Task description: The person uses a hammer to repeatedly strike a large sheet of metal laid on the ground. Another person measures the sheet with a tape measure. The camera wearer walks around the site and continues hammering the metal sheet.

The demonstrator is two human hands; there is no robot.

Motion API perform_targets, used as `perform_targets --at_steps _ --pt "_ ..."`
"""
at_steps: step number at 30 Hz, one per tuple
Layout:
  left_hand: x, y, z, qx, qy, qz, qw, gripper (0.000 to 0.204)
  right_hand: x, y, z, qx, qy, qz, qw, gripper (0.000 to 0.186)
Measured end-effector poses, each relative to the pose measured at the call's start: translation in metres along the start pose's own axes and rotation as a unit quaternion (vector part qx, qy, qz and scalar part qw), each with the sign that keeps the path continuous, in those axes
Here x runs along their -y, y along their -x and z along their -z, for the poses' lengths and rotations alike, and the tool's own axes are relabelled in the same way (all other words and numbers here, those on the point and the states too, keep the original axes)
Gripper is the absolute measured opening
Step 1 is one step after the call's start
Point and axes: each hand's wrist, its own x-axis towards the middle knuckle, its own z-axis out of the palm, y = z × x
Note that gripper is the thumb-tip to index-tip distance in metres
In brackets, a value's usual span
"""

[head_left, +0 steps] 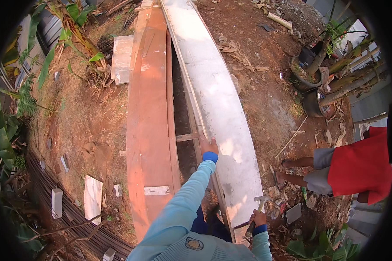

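Observation:
My left hand (pixel 209 148) is at the wooden-edged side of a long white panel (pixel 231 143), its fingers wrapped over the edge and partly hidden. Low on the right, my right hand (pixel 259 218) is closed round the handle of a hammer (pixel 261 199), whose metal head points up beside the panel's near end. Left of the panel lies a long reddish-brown board (pixel 150 108), with a dark gap between the two. A short wooden crosspiece (pixel 187 137) spans that gap close to my left hand.
On the right stands a person in a red shirt (pixel 357 165) and grey shorts. Behind are potted plants (pixel 307 76). Thin dark rods (pixel 45 187) curve along the lower left, near a pale board piece (pixel 93 198) and a light block (pixel 56 203). Reddish soil surrounds the boards.

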Motion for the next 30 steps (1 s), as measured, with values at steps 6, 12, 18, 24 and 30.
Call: perform_targets --at_steps 6,12,18,24,30 --pt "0.033 0.052 0.052 -0.046 0.152 -0.031 0.987 0.056 -0.057 -0.006 0.052 0.040 -0.012 -0.034 0.999 0.014" --pt "0.094 0.147 0.182 -0.072 -0.045 -0.085 0.993 0.032 -0.087 0.017 0.095 0.140 0.046 0.057 0.987 0.012" --pt "0.265 0.342 0.296 -0.086 0.073 0.114 0.987 0.018 -0.123 0.029 0.144 0.186 0.128 0.070 0.972 0.012" --pt "0.392 0.634 0.368 0.115 -0.354 0.340 0.863 0.029 -0.119 0.056 0.121 0.175 0.234 0.220 0.931 0.017" --pt "0.446 0.835 0.371 0.351 -0.426 0.423 0.719 0.034 -0.124 0.119 0.059 0.250 0.251 0.351 0.867 0.018"
